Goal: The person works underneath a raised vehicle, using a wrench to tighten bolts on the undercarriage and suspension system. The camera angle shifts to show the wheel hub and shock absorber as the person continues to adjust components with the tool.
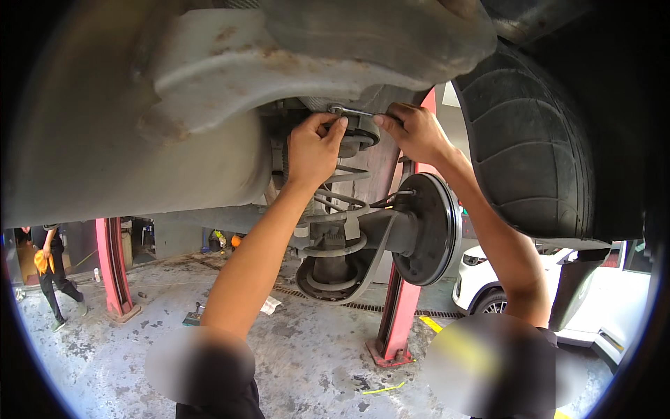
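Overhead, in the underside of a raised vehicle, my right hand (415, 133) grips the handle end of a silver wrench (359, 111). The wrench head sits at the upper mount (359, 137) above a coil spring (342, 248). My left hand (314, 152) is closed just below the wrench head, thumb up; what its fingertips pinch, if anything, is hidden. Below and right of my hands hangs a dark brake drum (426, 227) on the suspension arm.
A wheel-arch liner (527, 146) borders the right, a grey body panel (139, 174) the left. Red lift posts (112, 265) stand on the stained floor. A white car (593, 307) is behind. At left, a person (52, 276) holds a yellow cloth.
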A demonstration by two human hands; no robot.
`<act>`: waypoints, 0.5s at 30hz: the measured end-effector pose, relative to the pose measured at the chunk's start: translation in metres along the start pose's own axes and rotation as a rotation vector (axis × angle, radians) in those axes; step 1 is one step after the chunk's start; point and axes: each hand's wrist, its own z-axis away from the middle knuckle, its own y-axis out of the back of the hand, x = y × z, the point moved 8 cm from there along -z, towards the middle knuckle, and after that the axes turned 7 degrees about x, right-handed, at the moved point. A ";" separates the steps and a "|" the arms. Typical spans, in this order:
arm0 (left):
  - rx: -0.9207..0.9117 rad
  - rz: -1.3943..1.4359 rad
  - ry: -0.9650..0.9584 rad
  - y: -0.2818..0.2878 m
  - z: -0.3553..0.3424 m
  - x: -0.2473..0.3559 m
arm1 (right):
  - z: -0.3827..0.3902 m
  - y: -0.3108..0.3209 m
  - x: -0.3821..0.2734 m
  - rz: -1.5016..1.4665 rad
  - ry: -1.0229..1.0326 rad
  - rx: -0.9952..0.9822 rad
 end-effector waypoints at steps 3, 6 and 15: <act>-0.012 -0.032 0.039 -0.001 -0.001 -0.003 | -0.001 0.005 -0.004 0.054 -0.138 -0.156; -0.031 -0.085 0.071 0.001 0.003 0.003 | 0.000 -0.005 0.006 0.044 -0.252 -0.269; -0.181 -0.011 0.238 -0.011 -0.008 0.005 | 0.014 -0.007 0.029 -0.436 -0.668 -0.468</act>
